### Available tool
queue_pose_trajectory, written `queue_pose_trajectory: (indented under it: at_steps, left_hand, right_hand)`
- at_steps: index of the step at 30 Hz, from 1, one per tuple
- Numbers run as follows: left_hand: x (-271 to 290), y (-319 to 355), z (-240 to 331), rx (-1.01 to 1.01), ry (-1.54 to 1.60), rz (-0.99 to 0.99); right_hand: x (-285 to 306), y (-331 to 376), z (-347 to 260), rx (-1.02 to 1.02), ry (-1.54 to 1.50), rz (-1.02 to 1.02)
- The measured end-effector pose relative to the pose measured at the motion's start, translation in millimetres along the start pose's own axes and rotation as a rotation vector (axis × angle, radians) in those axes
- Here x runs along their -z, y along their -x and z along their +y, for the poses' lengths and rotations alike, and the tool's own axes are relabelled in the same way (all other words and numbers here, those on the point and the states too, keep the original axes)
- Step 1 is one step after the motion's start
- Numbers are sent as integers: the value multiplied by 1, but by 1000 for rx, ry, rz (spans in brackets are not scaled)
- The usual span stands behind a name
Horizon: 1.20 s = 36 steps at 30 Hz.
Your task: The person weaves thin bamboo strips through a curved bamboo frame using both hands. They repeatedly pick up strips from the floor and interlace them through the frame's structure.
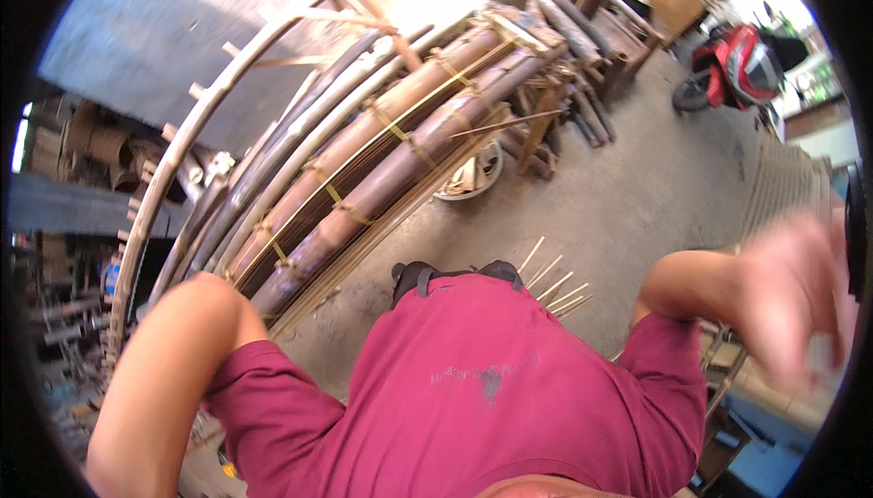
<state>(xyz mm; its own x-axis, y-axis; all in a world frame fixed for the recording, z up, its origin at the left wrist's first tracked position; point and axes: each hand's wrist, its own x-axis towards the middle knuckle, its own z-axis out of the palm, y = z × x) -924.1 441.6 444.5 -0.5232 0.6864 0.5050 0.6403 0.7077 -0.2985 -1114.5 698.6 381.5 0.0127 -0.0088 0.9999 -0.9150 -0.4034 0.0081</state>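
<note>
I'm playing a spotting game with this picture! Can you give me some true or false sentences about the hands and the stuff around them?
1. The right hand is raised and blurred. True.
2. The right hand grips a hammer. False: no tool can be made out in it.
3. The bamboo poles are tied together in a bundle. True.
4. The person's shirt is green. False: it is dark red.
5. A red scooter stands at the upper right. True.
</note>
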Motion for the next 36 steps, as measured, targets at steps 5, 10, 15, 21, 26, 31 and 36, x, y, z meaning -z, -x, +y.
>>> queue_pose_trajectory:
  at_steps: [5, 10, 15, 21, 26, 31, 36]
  left_hand:
    - [-39, 188, -3, 923, -121, 386]
    - [-264, 393, 50, 1649, 229, -254]
    - [-303, 381, 47, 1538, 88, -300]
    - [-346, 420, 46, 1681, 152, -14]
    - [-314, 372, 33, 1741, 220, -71]
    - [-317, 391, 39, 1818, 201, -88]
    - [-325, 398, 29, 1782, 551, 337]
  right_hand:
    - [-175, 270, 22, -1329, -401, -508]
    - [-294, 395, -60, -2486, -1247, -231]
    - [-348, 396, -29, -1935, -729, 879]
    - [-461, 311, 15, -1206, -707, -922]
    - [-455, 370, 116, -934, 148, -1327]
    - [-385, 281, 48, -1067, -797, -1038]
    - [-323, 391, -30, -1080, -601, -1280]
